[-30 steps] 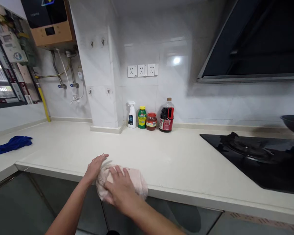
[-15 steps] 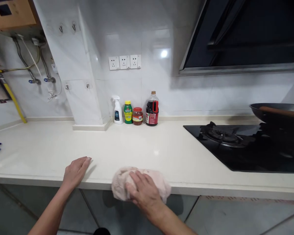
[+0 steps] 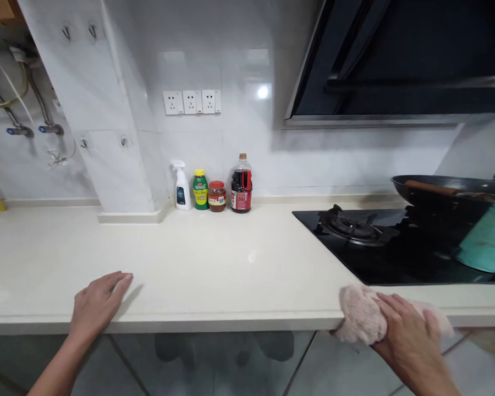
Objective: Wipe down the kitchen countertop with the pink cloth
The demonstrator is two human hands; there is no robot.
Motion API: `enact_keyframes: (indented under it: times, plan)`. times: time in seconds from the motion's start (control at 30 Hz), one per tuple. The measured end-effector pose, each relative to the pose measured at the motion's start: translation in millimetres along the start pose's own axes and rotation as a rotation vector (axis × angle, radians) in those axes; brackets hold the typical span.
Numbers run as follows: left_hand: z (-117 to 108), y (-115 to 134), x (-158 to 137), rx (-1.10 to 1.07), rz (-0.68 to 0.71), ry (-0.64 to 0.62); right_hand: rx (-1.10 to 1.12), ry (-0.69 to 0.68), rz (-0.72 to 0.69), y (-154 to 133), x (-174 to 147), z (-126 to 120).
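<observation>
My right hand (image 3: 412, 335) presses a pale pink cloth (image 3: 363, 316) against the counter's front edge, just in front of the stove. The cloth is bunched and hangs over the edge, its fingers-side spread under my palm. At the left, my left hand (image 3: 99, 302) is at the front of the white countertop (image 3: 214, 264), holding nothing, with its fingers loosely extended and close to the surface.
Along the wall stand a white spray bottle (image 3: 182, 187), a green bottle with a yellow cap (image 3: 200, 190), a red-lidded jar (image 3: 216, 197) and a dark sauce bottle (image 3: 241, 187). A black gas stove (image 3: 396, 258) carries a wok (image 3: 449, 192) and a teal container (image 3: 489, 236). A range hood (image 3: 396, 66) overhangs it.
My right hand has slid the cloth rightward along the counter edge to the stove's front. The view has turned to the right, showing the teal container more fully. My left hand stays near the edge.
</observation>
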State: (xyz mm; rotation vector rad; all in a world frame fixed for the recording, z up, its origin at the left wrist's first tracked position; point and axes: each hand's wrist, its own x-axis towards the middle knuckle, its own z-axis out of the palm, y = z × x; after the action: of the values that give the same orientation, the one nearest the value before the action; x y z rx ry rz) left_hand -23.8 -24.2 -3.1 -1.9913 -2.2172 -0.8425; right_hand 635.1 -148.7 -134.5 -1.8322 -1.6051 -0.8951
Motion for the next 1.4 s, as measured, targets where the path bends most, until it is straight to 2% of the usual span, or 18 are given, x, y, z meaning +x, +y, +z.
enact_keyframes:
  times: [0.1,0.2,0.27,0.37,0.43,0.53,0.6,0.67,0.77,0.83,0.9,1.0,1.07,1.13,1.23,1.33,1.4]
  plan:
    - [0.8,5.0,-2.5,0.018,-0.014,0.024,0.112,0.023,0.005,-12.2,6.3,-8.6]
    - [1.1,9.8,-5.5,0.030,-0.021,0.031,0.150,-0.009,-0.075,-58.4,13.2,-14.1]
    - [1.1,11.4,-6.4,0.036,-0.014,0.038,0.159,-0.032,-0.148,-104.3,17.8,-15.5]
    - [1.8,9.6,-6.1,0.025,0.020,0.083,0.175,-0.030,-0.266,-189.5,25.8,-16.0]
    - [2.9,8.3,-9.1,-0.010,0.074,0.153,0.208,0.063,-0.346,-250.2,32.4,-16.4]
    - [5.8,17.5,-31.2,-0.148,0.220,0.343,0.274,0.143,-0.443,-332.4,43.3,-18.3]
    - [10.3,34.9,-60.5,-0.252,0.376,0.456,0.321,0.119,-0.497,-375.6,50.5,-20.2]
    - [18.6,58.0,-94.7,-0.308,0.555,0.507,0.372,0.027,-0.560,-407.6,56.8,-22.3]
    - [37.3,86.4,-131.6,-0.315,0.772,0.451,0.457,-0.167,-0.649,-432.1,62.8,-25.6]
    - [50.7,92.7,-137.4,-0.261,0.794,0.401,0.505,-0.236,-0.684,-430.8,64.6,-29.0]
    - [61.0,89.5,-132.3,-0.187,0.768,0.375,0.555,-0.266,-0.721,-414.2,66.2,-34.0]
    - [68.8,80.6,-122.7,-0.052,0.774,0.311,0.695,-0.337,-0.837,-362.5,73.0,-41.5]
    - [72.0,80.6,-121.8,0.028,0.738,0.273,0.749,-0.351,-0.847,-315.6,81.8,-40.9]
    - [76.1,87.8,-124.6,0.061,0.662,0.260,0.723,-0.290,-0.753,-265.6,92.1,-31.4]
    - [82.7,112.3,-132.3,0.070,0.564,0.216,0.604,-0.155,-0.487,-197.4,102.4,-0.4]
    - [88.8,152.1,-142.1,0.129,0.571,0.124,0.479,-0.193,-0.303,-151.7,101.0,37.7]
    - [95.9,183.0,-147.2,0.178,0.639,0.087,0.466,-0.246,-0.322,-136.5,96.4,59.1]
